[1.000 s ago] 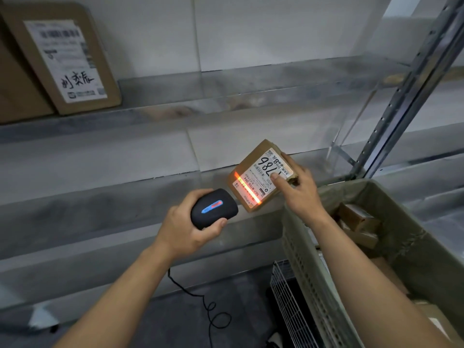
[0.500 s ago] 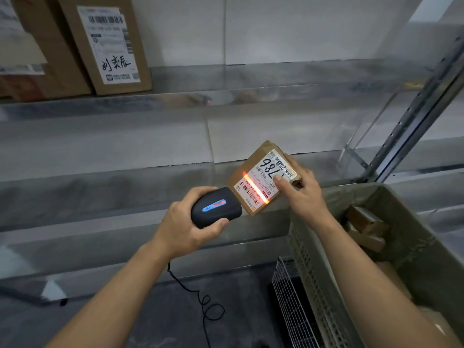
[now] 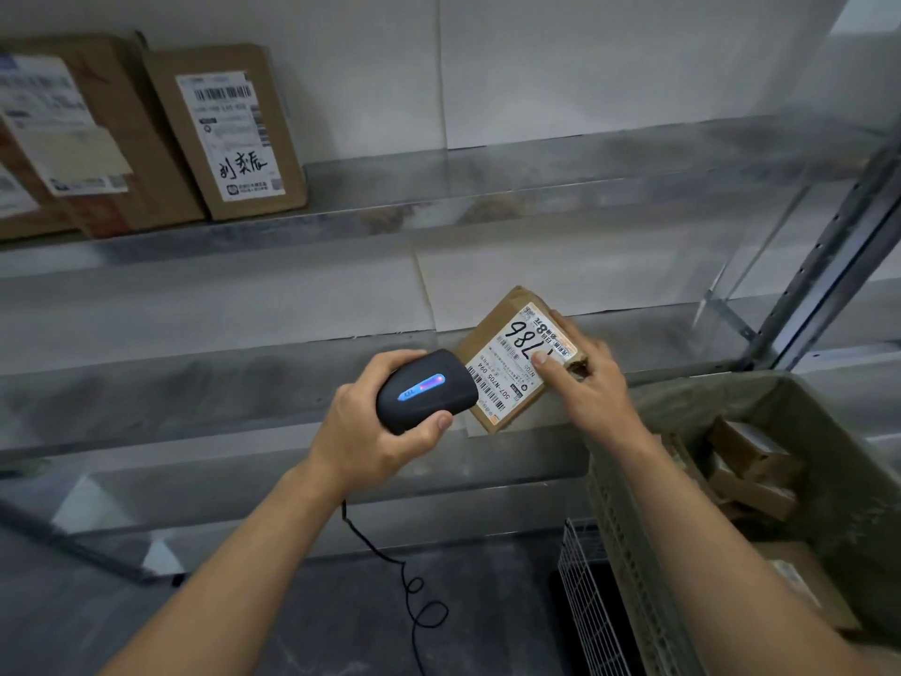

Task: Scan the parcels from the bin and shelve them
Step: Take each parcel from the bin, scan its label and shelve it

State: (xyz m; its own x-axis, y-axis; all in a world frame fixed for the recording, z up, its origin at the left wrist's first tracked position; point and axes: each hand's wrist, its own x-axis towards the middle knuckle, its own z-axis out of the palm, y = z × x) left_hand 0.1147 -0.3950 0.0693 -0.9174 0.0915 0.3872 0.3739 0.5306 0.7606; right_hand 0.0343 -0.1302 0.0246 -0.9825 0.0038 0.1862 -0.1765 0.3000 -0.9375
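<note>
Up in front of the metal shelves, the right hand (image 3: 592, 383) grips a small brown parcel (image 3: 517, 361) by its right end, thumb pressed on the white label and fingers curled behind. The label faces the camera upside down, with big black handwritten digits. The left hand (image 3: 370, 431) is wrapped round a black scanner (image 3: 424, 390), its nose touching or just short of the parcel's lower left edge; a blue light glows on top, and a coiled cable (image 3: 414, 597) hangs down from it. At the right stands a grey bin (image 3: 629, 568) with more brown parcels (image 3: 751, 470) inside. Two labelled cardboard boxes (image 3: 229, 134) lean at the left end of the upper shelf (image 3: 536, 197).
</note>
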